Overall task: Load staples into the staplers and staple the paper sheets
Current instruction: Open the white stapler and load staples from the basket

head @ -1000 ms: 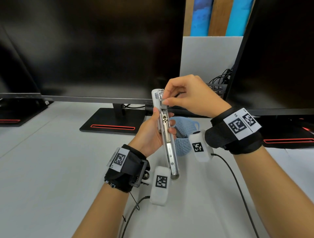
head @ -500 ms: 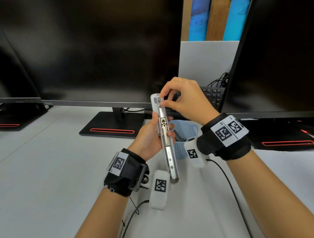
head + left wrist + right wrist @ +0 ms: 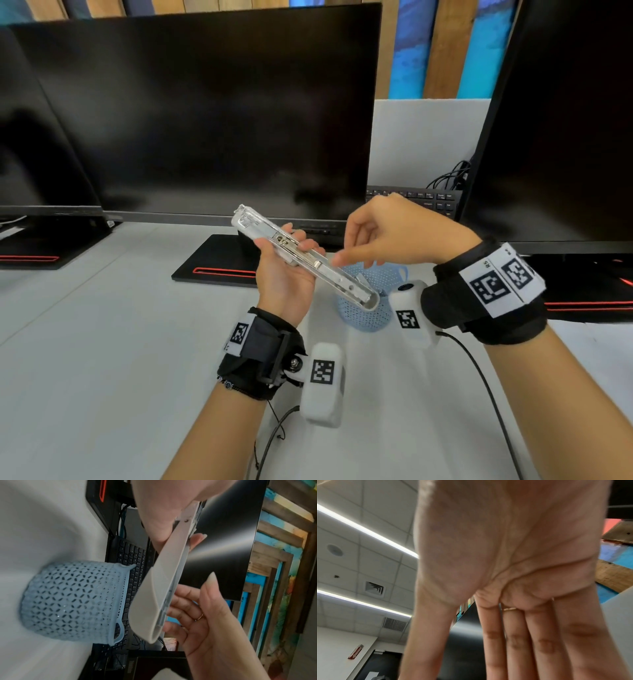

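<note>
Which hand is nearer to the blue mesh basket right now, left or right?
Right, as far as the head view shows. The right hand hovers open just above the blue mesh basket, fingers by the stapler's lower half. The left hand grips the stapler off to the basket's left.

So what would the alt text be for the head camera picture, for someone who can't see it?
A person's left hand grips an opened silver stapler above a white desk, while the right hand, fingers relaxed, reaches toward its open track. A pale blue mesh basket stands just behind the stapler, in front of dark monitors.
</note>
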